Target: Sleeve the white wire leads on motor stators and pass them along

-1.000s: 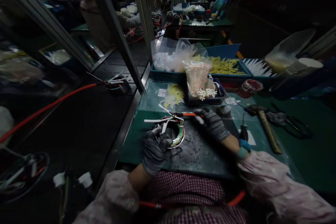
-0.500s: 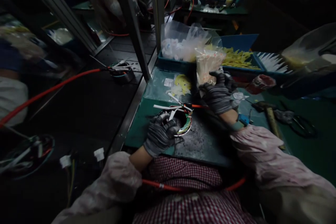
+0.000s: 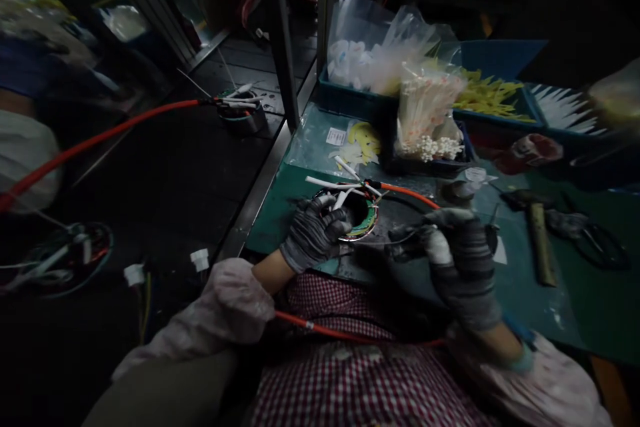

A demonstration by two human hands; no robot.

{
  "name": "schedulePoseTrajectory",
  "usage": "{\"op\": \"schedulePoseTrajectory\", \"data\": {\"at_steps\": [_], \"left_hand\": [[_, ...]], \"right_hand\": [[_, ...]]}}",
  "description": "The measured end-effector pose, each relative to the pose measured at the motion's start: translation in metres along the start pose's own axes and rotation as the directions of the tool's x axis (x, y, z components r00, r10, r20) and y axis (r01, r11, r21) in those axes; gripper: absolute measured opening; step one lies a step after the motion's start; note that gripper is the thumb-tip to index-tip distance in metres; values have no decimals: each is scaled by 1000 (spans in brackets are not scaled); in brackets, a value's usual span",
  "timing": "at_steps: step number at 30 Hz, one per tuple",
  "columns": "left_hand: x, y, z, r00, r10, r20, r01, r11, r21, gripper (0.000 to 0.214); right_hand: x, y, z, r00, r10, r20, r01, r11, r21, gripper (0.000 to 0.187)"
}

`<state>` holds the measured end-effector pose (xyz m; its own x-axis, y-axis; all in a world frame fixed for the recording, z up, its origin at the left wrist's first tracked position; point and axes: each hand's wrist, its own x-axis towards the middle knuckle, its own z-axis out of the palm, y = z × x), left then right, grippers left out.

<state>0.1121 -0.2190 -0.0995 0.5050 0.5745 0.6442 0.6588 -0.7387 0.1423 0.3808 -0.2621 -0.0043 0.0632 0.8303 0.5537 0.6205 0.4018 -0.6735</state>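
hammer [image 3: 541, 240], scissors [image 3: 593, 237], blue trays [image 3: 350, 103].

The person is wearing dark grey knitted gloves on the left hand [image 3: 316, 232] and the right hand [image 3: 463, 265], loose pale pink sleeves gathered at the wrists, and a red-and-white checked apron. A teal band is showing at the right wrist.

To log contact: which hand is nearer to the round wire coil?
Left. The left hand grips the round wire coil at its rim; the right hand is apart, to its right.
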Motion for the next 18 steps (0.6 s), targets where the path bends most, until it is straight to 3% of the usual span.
{"op": "schedulePoseTrajectory", "data": {"at_steps": [2,3,7,11,14,18], "left_hand": [[1,1,-1,1000,-2,-9,2,1000,-8,43],[2,1,-1,1000,-2,-11,2,1000,-14,42],[3,3,-1,1000,-7,16,8,999,-37,43],[4,3,-6,989,-51,140,56,998,-31,42],[6,2,-12,985,-57,163,67,996,-58,39],[12,-1,-16,998,-43,52,52,981,-190,24]], "right_hand": [[-13,2,7,994,23,-110,-26,999,-28,21],[-19,2,8,993,56,-101,-57,998,-7,20],[-42,-6,-3,983,150,104,-170,961,218,6],[-63,-15,-5,937,49,347,-166,934,317,15],[-62,-12,18,902,38,430,-146,964,222,20],[-34,6,55,945,24,327,-53,995,79,22]]}}
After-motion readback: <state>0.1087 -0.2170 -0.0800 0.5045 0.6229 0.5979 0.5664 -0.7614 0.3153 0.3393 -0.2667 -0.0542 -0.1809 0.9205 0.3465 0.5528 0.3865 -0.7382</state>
